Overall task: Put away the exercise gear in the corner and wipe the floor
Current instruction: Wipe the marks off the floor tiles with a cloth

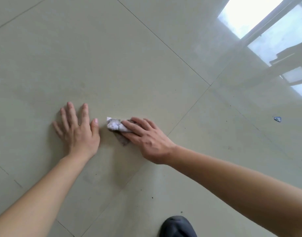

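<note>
A small crumpled grey-white cloth [114, 125] lies on the pale tiled floor [129, 57]. My right hand [145, 137] presses down on it with straight fingers, covering its right part. My left hand [76, 129] rests flat on the floor just left of the cloth, fingers spread, holding nothing. No exercise gear is in view.
A dark shoe toe [177, 226] shows at the bottom edge. A small blue-rimmed scrap [277, 119] lies on the tiles at the right. Dark specks [152, 197] dot the floor near me. A window's reflection [266, 31] glares at the upper right.
</note>
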